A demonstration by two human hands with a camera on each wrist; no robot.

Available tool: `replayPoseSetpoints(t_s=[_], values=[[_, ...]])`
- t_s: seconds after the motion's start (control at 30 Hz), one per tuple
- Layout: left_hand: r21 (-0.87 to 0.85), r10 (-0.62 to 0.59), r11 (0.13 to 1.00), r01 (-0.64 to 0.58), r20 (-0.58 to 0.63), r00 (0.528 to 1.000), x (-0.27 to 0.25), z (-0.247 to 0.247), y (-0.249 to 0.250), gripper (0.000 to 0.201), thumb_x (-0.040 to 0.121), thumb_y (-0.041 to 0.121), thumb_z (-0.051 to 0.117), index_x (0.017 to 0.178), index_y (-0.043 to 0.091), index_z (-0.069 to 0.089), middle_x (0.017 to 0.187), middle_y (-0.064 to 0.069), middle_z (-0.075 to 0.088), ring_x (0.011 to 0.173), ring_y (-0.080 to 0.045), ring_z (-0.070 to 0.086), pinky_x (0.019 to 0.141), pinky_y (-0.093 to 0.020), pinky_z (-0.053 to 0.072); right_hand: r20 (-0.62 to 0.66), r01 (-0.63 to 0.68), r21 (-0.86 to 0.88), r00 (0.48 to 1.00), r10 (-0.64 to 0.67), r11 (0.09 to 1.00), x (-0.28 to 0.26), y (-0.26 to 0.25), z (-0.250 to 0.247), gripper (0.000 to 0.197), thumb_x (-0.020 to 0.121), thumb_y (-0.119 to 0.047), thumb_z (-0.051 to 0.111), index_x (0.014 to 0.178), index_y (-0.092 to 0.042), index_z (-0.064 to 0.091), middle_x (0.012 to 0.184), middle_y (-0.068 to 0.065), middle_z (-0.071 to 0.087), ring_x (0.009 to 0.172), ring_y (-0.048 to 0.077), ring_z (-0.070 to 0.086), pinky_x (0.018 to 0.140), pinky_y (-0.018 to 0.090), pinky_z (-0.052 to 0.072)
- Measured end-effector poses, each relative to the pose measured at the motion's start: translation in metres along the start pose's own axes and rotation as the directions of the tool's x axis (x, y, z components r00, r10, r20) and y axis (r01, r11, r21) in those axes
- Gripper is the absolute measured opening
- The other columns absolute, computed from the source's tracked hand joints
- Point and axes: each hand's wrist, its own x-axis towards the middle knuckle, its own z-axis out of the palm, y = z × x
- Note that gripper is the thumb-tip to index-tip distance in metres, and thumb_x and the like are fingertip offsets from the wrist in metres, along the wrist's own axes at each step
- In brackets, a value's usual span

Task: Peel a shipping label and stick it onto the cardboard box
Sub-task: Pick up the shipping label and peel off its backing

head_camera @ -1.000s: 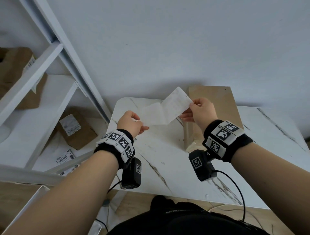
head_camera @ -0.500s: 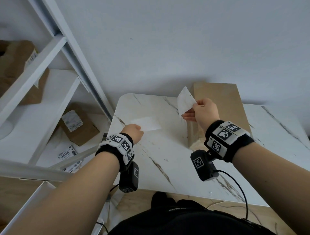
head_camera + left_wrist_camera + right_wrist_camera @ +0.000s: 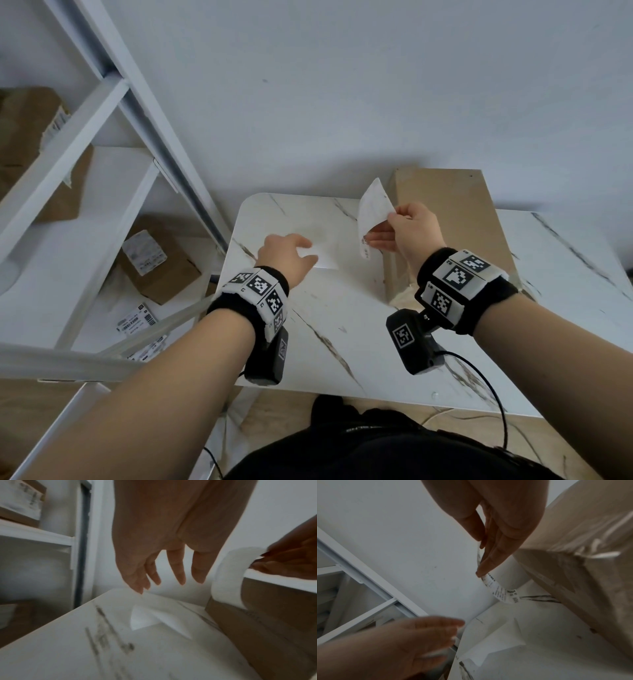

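Note:
My right hand (image 3: 385,229) pinches the peeled white shipping label (image 3: 373,209) by one edge and holds it up, curled, just left of the cardboard box (image 3: 448,212). In the right wrist view the label (image 3: 500,591) hangs printed side out from my fingertips (image 3: 481,566), beside the box (image 3: 573,550). My left hand (image 3: 298,251) hovers with its fingers straight over the white backing sheet (image 3: 325,262), which lies on the marble table (image 3: 342,325). In the left wrist view one fingertip (image 3: 139,590) is at the edge of the backing sheet (image 3: 154,615).
A white metal shelf rack (image 3: 113,192) stands left of the table, with brown boxes (image 3: 161,263) and loose labels (image 3: 137,320) on its shelves. A grey wall is behind. A cable (image 3: 493,394) runs from the right wrist camera.
The label and its backing have come fully apart. My left hand lowered the backing onto the table and opened. My right hand kept the label raised by the box.

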Motion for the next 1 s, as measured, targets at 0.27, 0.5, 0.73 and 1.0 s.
replayPoseSetpoints(t_s=[0.27, 0.5, 0.73, 1.0], values=[[0.034, 0.314, 0.949, -0.313, -0.117, 0.942, -0.009, -0.005, 0.057, 0.035, 0.072, 0.044, 0.073, 0.100, 0.024, 0.068, 0.122, -0.004, 0.053, 0.119, -0.020, 0.050, 0.099, -0.034, 0.043, 0.079, 0.030, -0.037, 0.997, -0.027, 0.999, -0.010, -0.010, 0.004, 0.015, 0.094, -0.002, 0.039, 0.087, -0.005, 0.052, 0.071, 0.009, 0.063, 0.062, 0.022, 0.064, 0.069, 0.033, 0.058], [0.136, 0.408, 0.911, -0.389, -0.179, 0.895, -0.006, -0.008, 0.069, 0.021, 0.080, 0.039, 0.066, 0.095, 0.025, 0.069, 0.120, 0.000, 0.055, 0.120, -0.020, 0.048, 0.096, -0.035, 0.043, 0.085, 0.048, 0.044, 0.995, -0.052, 0.998, -0.014, -0.015, -0.003, 0.020, 0.094, -0.003, 0.041, 0.078, -0.009, 0.052, 0.073, 0.010, 0.063, 0.066, 0.022, 0.062, 0.076, 0.034, 0.055], [0.219, 0.505, 0.860, -0.462, -0.224, 0.834, -0.004, -0.020, 0.087, 0.029, 0.075, 0.048, 0.067, 0.093, 0.025, 0.070, 0.114, 0.002, 0.059, 0.115, -0.020, 0.049, 0.089, -0.034, 0.044, 0.054, 0.087, 0.116, 0.994, -0.094, 0.989, -0.016, -0.028, -0.009, 0.023, 0.096, -0.004, 0.041, 0.077, -0.008, 0.052, 0.074, 0.011, 0.064, 0.064, 0.021, 0.063, 0.061, 0.025, 0.055], [0.255, 0.597, 0.800, -0.543, -0.257, 0.760, -0.003, -0.027, 0.109, 0.020, 0.085, 0.034, 0.059, 0.098, 0.024, 0.071, 0.114, 0.001, 0.062, 0.114, -0.022, 0.050, 0.091, -0.036, 0.044, 0.049, 0.145, 0.167, 0.987, -0.155, 0.975, -0.016, -0.045, -0.023, 0.022, 0.096, -0.005, 0.041, 0.078, -0.007, 0.053, 0.080, 0.011, 0.065, 0.071, 0.021, 0.064, 0.074, 0.032, 0.054]])
